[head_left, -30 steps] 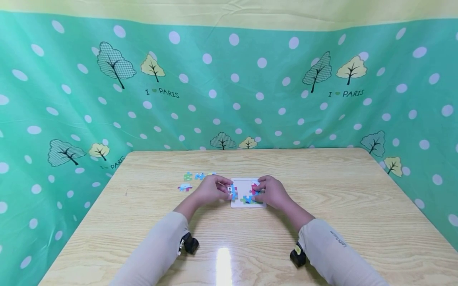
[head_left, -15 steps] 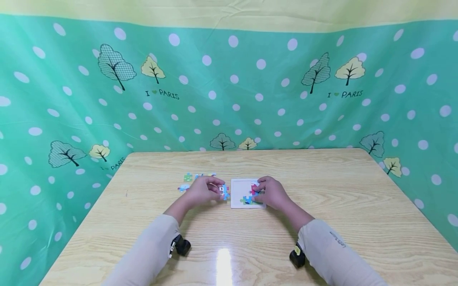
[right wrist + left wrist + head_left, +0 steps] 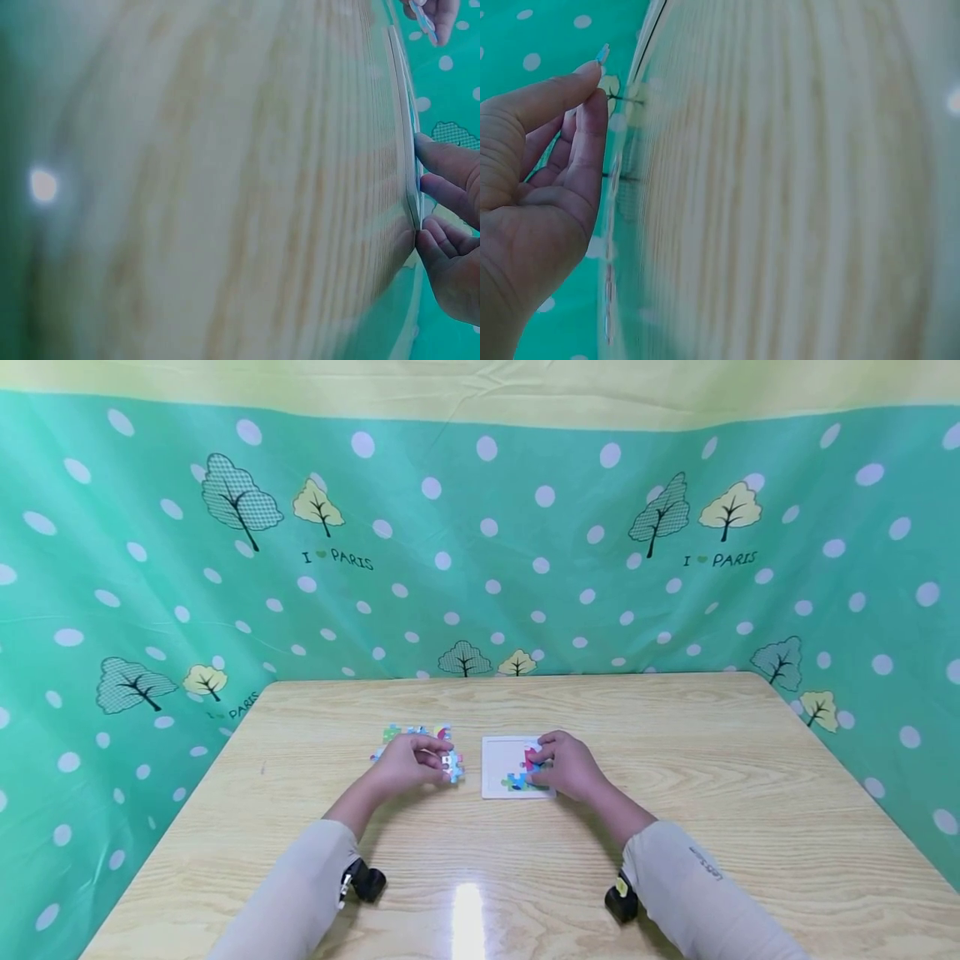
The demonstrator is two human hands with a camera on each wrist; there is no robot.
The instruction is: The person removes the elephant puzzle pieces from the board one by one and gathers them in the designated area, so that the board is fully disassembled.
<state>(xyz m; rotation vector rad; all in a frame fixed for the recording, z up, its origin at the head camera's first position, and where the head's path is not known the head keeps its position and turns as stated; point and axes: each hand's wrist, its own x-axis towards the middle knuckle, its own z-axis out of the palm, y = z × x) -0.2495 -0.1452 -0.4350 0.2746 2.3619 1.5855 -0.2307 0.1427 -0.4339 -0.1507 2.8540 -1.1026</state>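
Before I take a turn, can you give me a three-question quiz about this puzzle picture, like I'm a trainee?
1. Where is the puzzle piece that the left hand pinches?
A) Inside the white tray
B) Left of the tray
C) Right of the tray

2. Fill in: on the green curtain, the word after "I" and a heart is ____.

3. True or false: by the right hand, the tray is partly filled, with its far left corner bare.

Key: 1. B; 2. PARIS; 3. True
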